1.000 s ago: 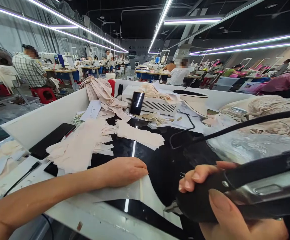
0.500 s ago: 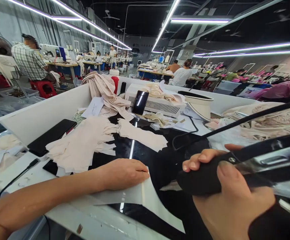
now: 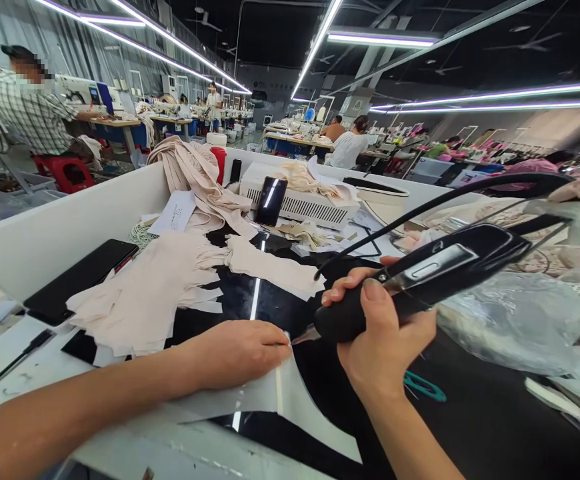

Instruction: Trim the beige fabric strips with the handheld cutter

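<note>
Near the desk's [image 3: 331,400] front edge, left hand [image 3: 237,355] pinches white piece [image 3: 297,403]; right hand [image 3: 384,340] grips black tool [image 3: 437,267], tip leftward, just beside those fingertips [image 3: 283,340].

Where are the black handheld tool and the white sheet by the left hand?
Black handheld tool [image 3: 433,265]: head view, silver plate near its middle.
White sheet [image 3: 297,407]: head view, its right part.

Garment workshop with sewing machines [image 3: 74,90]

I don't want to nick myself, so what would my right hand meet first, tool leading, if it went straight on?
Probably your left hand: the black tool points its tip at those fingers, though depth between them is unclear.
</note>
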{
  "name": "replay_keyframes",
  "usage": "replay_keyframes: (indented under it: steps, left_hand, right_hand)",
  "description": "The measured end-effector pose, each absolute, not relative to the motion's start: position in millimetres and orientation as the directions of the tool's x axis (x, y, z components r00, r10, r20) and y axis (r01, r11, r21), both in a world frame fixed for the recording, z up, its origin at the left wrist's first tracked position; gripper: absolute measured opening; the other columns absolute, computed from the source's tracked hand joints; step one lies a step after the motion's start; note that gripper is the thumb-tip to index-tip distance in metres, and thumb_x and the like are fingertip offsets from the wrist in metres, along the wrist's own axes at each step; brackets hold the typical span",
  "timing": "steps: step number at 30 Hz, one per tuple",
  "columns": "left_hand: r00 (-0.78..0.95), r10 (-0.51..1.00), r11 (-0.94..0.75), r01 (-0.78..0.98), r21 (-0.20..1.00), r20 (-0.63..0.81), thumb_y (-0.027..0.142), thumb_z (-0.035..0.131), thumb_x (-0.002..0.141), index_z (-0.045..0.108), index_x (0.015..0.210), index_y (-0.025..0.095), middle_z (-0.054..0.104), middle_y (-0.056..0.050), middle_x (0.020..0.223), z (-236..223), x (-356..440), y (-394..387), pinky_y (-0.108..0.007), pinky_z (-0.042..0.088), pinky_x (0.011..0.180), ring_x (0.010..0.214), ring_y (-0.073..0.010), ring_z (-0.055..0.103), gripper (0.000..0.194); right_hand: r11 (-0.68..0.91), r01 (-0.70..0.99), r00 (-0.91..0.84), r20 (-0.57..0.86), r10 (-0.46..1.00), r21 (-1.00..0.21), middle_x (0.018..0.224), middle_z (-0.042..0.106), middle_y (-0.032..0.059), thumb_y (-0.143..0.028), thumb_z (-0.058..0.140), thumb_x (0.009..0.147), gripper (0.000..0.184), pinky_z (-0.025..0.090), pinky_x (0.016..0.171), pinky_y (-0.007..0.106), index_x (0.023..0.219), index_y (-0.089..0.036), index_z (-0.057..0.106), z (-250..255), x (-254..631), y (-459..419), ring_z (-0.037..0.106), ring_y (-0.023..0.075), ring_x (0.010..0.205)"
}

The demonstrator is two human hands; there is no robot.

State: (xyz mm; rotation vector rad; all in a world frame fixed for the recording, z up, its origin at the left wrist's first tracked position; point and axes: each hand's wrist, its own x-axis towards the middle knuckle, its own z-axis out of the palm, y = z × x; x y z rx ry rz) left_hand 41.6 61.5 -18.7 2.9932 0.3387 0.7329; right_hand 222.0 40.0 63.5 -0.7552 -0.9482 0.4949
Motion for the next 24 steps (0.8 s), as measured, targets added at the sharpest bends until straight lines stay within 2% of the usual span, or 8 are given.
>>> replay_keyframes:
  steps: [7,11,18,24]
  left_hand:
    - [0.861,0.266,-0.964,0.232,0.129,0.434,0.012,0.049,0.113,0.072,0.126,0.011,0.076,-0.011,0.130,-12,41,59,-0.030,0.062,0.107,0.120,-0.0208,0.075,0.026]
    - [0.865,0.244,-0.969,0.200,0.144,0.438,0.010,0.047,0.112,0.072,0.126,0.010,0.076,-0.014,0.130,-14,41,60,-0.034,0.063,0.108,0.123,-0.0225,0.074,0.028]
    - [0.862,0.221,-0.975,0.198,0.098,0.457,0.009,0.051,0.111,0.071,0.124,0.009,0.077,-0.014,0.127,-17,40,62,-0.033,0.062,0.109,0.122,-0.0227,0.075,0.024]
    - [0.876,0.186,-0.982,0.184,0.047,0.446,0.007,0.049,0.111,0.070,0.120,0.009,0.079,-0.010,0.123,-17,41,62,-0.033,0.059,0.113,0.125,-0.0228,0.073,0.023]
  right_hand:
    - [0.648,-0.064,0.497,0.539,0.681,-0.759,0.078,0.066,-0.0073,-0.042,0.093,0.079,0.045,0.053,0.054,0.029,0.107,-0.029,0.061,61,224,39,0.062,0.0143,0.057]
    - [0.657,-0.046,0.500,0.552,0.667,-0.752,0.077,0.066,-0.0072,-0.043,0.092,0.080,0.044,0.054,0.054,0.029,0.108,-0.028,0.061,60,223,38,0.062,0.0143,0.056]
    - [0.656,-0.044,0.499,0.552,0.668,-0.754,0.076,0.067,-0.0071,-0.040,0.093,0.080,0.044,0.056,0.055,0.028,0.109,-0.028,0.062,62,222,36,0.062,0.0138,0.058]
    - [0.651,-0.055,0.537,0.528,0.658,-0.757,0.075,0.065,-0.0072,-0.039,0.094,0.077,0.042,0.057,0.051,0.030,0.102,-0.027,0.062,64,224,25,0.062,0.0144,0.056]
